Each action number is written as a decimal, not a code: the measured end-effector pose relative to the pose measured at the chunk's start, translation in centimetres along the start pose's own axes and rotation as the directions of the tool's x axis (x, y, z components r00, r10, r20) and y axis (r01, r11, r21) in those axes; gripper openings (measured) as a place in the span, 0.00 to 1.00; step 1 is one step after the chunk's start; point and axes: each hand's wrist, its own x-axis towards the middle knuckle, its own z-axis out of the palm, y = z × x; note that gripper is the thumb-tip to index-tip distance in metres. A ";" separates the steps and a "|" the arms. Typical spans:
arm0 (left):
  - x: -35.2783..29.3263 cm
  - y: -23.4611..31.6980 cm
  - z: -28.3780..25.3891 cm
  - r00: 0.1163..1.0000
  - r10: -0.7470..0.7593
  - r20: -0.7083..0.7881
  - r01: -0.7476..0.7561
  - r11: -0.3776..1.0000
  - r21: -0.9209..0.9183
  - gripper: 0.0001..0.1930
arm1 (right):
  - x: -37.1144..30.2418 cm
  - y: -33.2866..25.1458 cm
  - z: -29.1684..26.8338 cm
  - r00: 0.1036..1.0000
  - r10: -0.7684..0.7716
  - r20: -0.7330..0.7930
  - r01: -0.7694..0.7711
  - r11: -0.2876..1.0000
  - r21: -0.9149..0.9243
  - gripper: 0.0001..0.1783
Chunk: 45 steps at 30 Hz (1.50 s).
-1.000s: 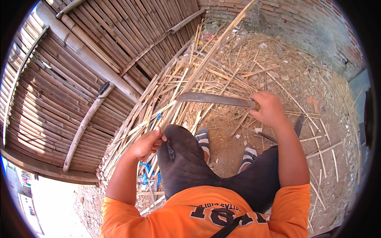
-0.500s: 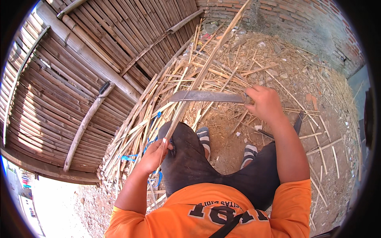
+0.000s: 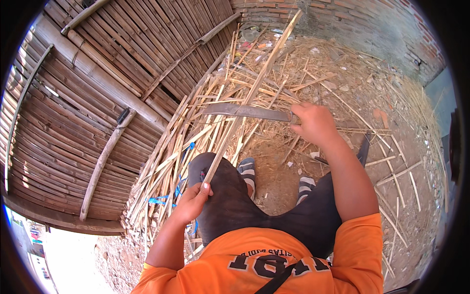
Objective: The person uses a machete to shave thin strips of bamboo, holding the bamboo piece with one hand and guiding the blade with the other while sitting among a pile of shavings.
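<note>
My left hand [image 3: 192, 202] grips the near end of a long bamboo strip [image 3: 254, 88] that rests on my left knee and runs up and away to the far wall. My right hand [image 3: 316, 123] holds the handle of a large grey machete [image 3: 245, 111]. Its blade lies crosswise over the strip, pointing left, and touches the strip near its middle. Both my feet in striped sandals [image 3: 247, 169] stand on the dirt between my knees.
A heap of split bamboo strips [image 3: 181, 147] lies at my left against a woven bamboo wall [image 3: 83, 98]. Straw and shavings [image 3: 333, 63] cover the ground ahead. A brick wall [image 3: 372, 24] stands at the far right. Blue cord [image 3: 159, 200] lies among the strips.
My left hand has drawn the strip back toward me, down along my left knee. The machete and my right hand have stayed nearly in place over the strip.
</note>
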 end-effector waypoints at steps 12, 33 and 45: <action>-0.8 -1.0 0.0 0.989 0.054 -0.140 -0.019 0.970 0.242 0.29 | 0.5 2.4 1.0 0.991 0.130 0.040 -0.131 0.991 0.018 0.19; -2.1 -1.5 0.2 0.979 0.063 -0.194 0.007 0.940 0.341 0.30 | -0.2 4.7 1.4 0.950 0.299 0.084 -0.305 0.950 0.067 0.18; -2.9 -3.1 0.1 0.973 0.130 -0.191 -0.053 0.931 0.362 0.29 | 0.1 2.0 3.2 0.982 0.069 0.178 -0.099 0.982 0.164 0.17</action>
